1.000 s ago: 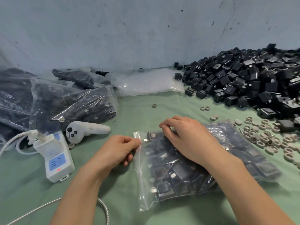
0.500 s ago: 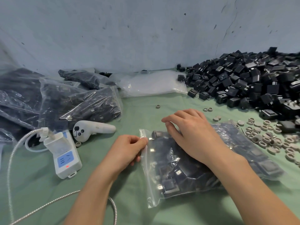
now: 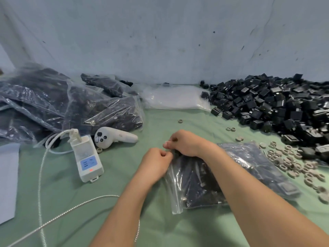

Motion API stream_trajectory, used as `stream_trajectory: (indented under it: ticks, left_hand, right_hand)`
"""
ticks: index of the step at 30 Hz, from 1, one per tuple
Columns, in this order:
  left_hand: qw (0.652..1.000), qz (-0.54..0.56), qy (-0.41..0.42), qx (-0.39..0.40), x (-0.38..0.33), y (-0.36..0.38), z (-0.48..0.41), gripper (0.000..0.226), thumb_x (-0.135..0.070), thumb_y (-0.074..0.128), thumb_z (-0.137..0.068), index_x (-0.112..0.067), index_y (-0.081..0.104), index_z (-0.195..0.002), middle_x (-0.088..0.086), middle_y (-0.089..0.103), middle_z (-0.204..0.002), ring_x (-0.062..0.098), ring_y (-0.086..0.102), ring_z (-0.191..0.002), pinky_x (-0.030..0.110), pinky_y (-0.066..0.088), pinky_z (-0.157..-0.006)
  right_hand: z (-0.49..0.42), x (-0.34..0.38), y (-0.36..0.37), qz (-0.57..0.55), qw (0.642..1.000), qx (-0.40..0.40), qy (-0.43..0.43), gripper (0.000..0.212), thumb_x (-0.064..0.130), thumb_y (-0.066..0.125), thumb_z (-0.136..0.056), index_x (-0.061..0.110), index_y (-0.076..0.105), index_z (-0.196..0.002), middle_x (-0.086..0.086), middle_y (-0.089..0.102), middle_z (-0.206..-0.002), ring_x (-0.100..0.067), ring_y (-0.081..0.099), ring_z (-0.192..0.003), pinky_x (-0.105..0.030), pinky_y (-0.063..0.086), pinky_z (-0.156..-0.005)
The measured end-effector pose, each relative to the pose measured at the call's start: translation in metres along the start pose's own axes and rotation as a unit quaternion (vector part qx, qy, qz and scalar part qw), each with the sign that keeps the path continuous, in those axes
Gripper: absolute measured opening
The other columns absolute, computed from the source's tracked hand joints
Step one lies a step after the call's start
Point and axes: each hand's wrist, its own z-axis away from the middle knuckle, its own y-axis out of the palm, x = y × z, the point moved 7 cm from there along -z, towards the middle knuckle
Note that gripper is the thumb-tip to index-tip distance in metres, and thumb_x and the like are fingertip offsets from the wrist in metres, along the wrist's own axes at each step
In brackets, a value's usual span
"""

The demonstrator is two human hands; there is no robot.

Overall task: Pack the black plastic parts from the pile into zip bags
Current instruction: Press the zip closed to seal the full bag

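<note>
Head view, single frame.

Left hand [image 3: 157, 160]: fingers curled, thumb and forefinger pinching the far corner of the mouth of a clear plastic zip bag [image 3: 256, 168]. Right hand [image 3: 186, 143]: fingers curled too, pinching the same bag edge just beside the left hand; the two hands touch or nearly touch, cannot tell which. The exact pinch point is hidden behind the knuckles.

The clear plastic zip bag lies flat on the green cloth-covered counter [image 3: 124, 220], front centre-right, stuffed with black parts. Its zip edge runs along the bag's left side, from the hands toward the camera. The right forearm crosses over the bag.

Large loose pile of black square plastic parts [image 3: 267, 106]: far right of the counter, against the blue-grey wall [image 3: 160, 41].

Scatter of small grey rings [image 3: 292, 163]: between the pile and the bag, a few strays further left.

Heap of filled clear bags holding dark parts [image 3: 71, 107]: far left. Stack of empty clear plastic bags [image 3: 175, 98]: between that heap and the pile, near the wall.

White handheld controller [image 3: 114, 137]: lying just in front of the filled bags. White power strip with blue socket face [image 3: 88, 157]: beside it, red lamp lit, white plug inserted at the far end. Braided metal cable [image 3: 41, 175]: curves along the near-left counter.
</note>
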Motion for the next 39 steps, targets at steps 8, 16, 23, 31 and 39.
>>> stream_trajectory:
  ticks: [8, 16, 23, 31, 39]
  left_hand:
    - [0.998, -0.035, -0.024, 0.042, 0.001, 0.002, 0.006, 0.040, -0.024, 0.050, -0.093, -0.016, 0.044, -0.054, -0.002, 0.046, -0.036, 0.009, 0.033, -0.025, 0.020, 0.027, -0.038]
    - [0.999, -0.046, -0.007, 0.016, 0.002, 0.006, 0.019, 0.035, -0.024, 0.051, -0.092, -0.018, 0.041, -0.058, 0.001, 0.042, -0.046, 0.020, 0.038, -0.040, 0.029, 0.038, -0.050]
    - [0.999, -0.018, 0.016, -0.048, -0.002, -0.002, 0.037, 0.042, -0.038, 0.053, -0.091, -0.014, 0.048, -0.057, -0.002, 0.044, -0.043, 0.028, 0.050, -0.052, 0.041, 0.053, -0.063]
    - [0.998, 0.023, 0.002, -0.057, 0.004, -0.003, 0.032, 0.041, -0.028, 0.052, -0.097, -0.009, 0.057, -0.061, 0.010, 0.060, -0.056, 0.030, 0.065, -0.054, 0.028, 0.051, -0.050]
    - [0.996, 0.076, -0.026, -0.049, 0.006, 0.000, 0.027, 0.044, -0.035, 0.053, -0.096, -0.011, 0.057, -0.059, 0.010, 0.065, -0.056, 0.030, 0.069, -0.053, 0.028, 0.056, -0.059]
  right_hand:
    - [-0.002, -0.020, 0.000, 0.020, 0.994, -0.105, 0.023, 0.031, 0.059, 0.067, -0.084, 0.032, 0.058, -0.072, 0.014, 0.061, -0.074, -0.011, 0.060, -0.074, -0.028, 0.039, -0.060]
    - [0.003, -0.017, -0.002, 0.026, 0.993, -0.115, 0.022, 0.029, 0.059, 0.063, -0.088, 0.031, 0.061, -0.084, 0.011, 0.065, -0.087, -0.018, 0.062, -0.085, -0.032, 0.044, -0.067]
    - [0.008, -0.016, -0.008, 0.004, 0.992, -0.130, 0.004, 0.027, 0.060, 0.062, -0.088, 0.033, 0.063, -0.087, 0.013, 0.064, -0.082, -0.014, 0.061, -0.082, -0.032, 0.044, -0.068]
    - [0.005, -0.017, -0.008, 0.002, 0.991, -0.137, -0.005, 0.025, 0.061, 0.065, -0.086, 0.036, 0.066, -0.085, 0.012, 0.068, -0.089, -0.015, 0.063, -0.088, -0.034, 0.050, -0.080]
    - [0.005, -0.018, -0.007, 0.006, 0.990, -0.143, 0.002, 0.027, 0.063, 0.064, -0.085, 0.039, 0.059, -0.075, 0.014, 0.064, -0.086, -0.014, 0.061, -0.088, -0.031, 0.041, -0.072]
